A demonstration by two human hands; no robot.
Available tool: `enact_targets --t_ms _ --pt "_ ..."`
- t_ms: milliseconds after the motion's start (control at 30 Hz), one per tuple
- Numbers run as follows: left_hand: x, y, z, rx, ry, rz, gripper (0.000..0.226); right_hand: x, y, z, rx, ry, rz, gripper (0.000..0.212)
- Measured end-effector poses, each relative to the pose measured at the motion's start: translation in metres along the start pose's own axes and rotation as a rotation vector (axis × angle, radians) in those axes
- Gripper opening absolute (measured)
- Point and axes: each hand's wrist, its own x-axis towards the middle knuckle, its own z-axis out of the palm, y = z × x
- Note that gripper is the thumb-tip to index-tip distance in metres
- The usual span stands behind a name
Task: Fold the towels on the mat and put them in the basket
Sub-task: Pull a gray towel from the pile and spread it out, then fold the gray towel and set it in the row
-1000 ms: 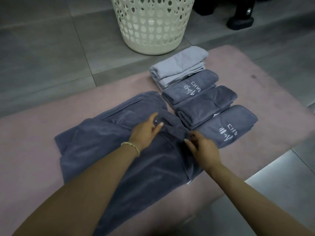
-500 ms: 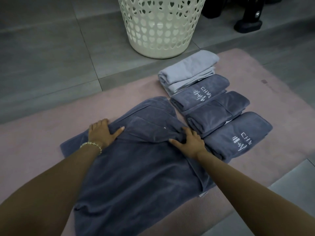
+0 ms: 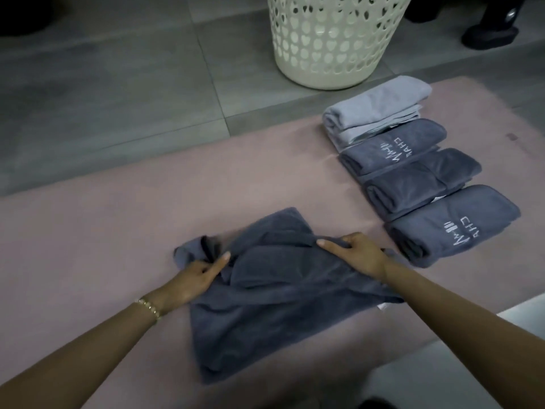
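Two hands grip a dark towel [image 3: 280, 305] lower centre: left hand [image 3: 194, 278] and right hand [image 3: 361, 256], fingers [image 3: 333, 245] curled round its far edge; pulling both corners evenly should fold it squarely.

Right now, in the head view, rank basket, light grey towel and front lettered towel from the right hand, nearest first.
1. Front lettered towel, beside the right hand.
2. Light grey towel, row's far end.
3. Basket, floor beyond mat.
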Motion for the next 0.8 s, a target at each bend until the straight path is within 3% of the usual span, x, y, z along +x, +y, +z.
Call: enact_targets --t_ms 67,100,167,233,300,367,467,533,667,800 --pt "-0.015 -0.02 0.011 0.049 -0.056 -0.039 0.063 -0.002 0.013 0.015 -0.138 0.068 -0.045 0.078" --pt "-0.019 -0.023 0.013 0.012 -0.041 -0.021 0.058 -0.003 0.015 0.022 -0.159 0.142 -0.088 0.071" --pt "-0.015 -0.019 0.011 -0.071 0.038 0.04 0.05 -0.008 0.01 0.035 -0.167 0.354 -0.27 0.042" --pt "-0.002 -0.006 0.012 -0.129 0.112 0.118 0.042 -0.014 -0.005 0.049 -0.154 0.412 -0.466 0.024" --pt "0.007 0.014 0.017 -0.136 0.128 0.186 0.033 -0.017 -0.015 0.067 -0.134 0.249 -0.496 0.018" --pt "0.021 0.033 0.025 -0.123 0.065 0.22 0.029 -0.018 -0.022 0.085 -0.204 0.091 -0.428 0.026" --pt "0.045 0.048 0.031 -0.131 -0.01 0.153 0.041 -0.012 -0.026 0.098 -0.425 0.046 -0.387 0.048" --pt "0.057 0.05 0.031 -0.186 -0.018 0.114 0.049 -0.009 -0.031 0.1 -0.475 0.048 -0.377 0.045" --pt "0.074 0.057 0.037 -0.249 -0.084 0.089 0.052 -0.004 -0.034 0.096 -0.192 -0.095 -0.246 0.039" --pt "0.082 0.066 0.037 -0.319 -0.09 -0.019 0.053 -0.009 -0.039 0.083 -0.056 -0.216 -0.254 0.029"
